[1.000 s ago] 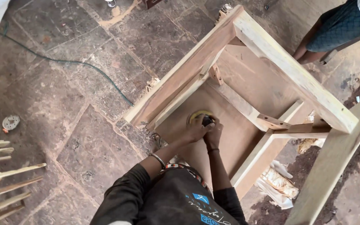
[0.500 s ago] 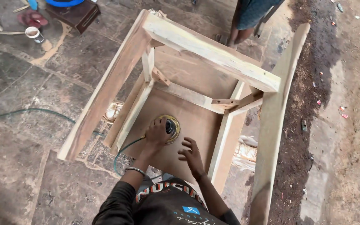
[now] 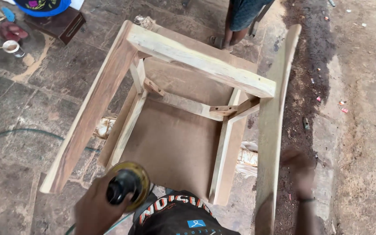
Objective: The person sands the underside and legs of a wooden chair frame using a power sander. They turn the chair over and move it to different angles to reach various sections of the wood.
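An unfinished wooden furniture frame (image 3: 196, 61) lies on its side on the stone floor, with its brown back panel (image 3: 175, 143) facing up. My left hand (image 3: 94, 211) is at the bottom of the view, gripping a black disc sander (image 3: 125, 185) with a yellowish pad. The sander is held just off the frame's near left corner, clear of the panel. My right hand (image 3: 299, 169) is blurred, with loose fingers holding nothing. It hovers just right of a long pale plank (image 3: 273, 130) that leans along the frame's right side.
Another person's legs (image 3: 236, 19) stand beyond the frame at the top. At the top left are a dark wooden box (image 3: 59, 24), sandals (image 3: 9, 31) and a small can (image 3: 11, 47). A green cable (image 3: 22, 130) crosses the floor at left. Dark soil (image 3: 303, 87) lies at right.
My left hand has lifted the sander off the back panel and drawn it back toward me. My right hand has swung from the panel to the right, past the plank.
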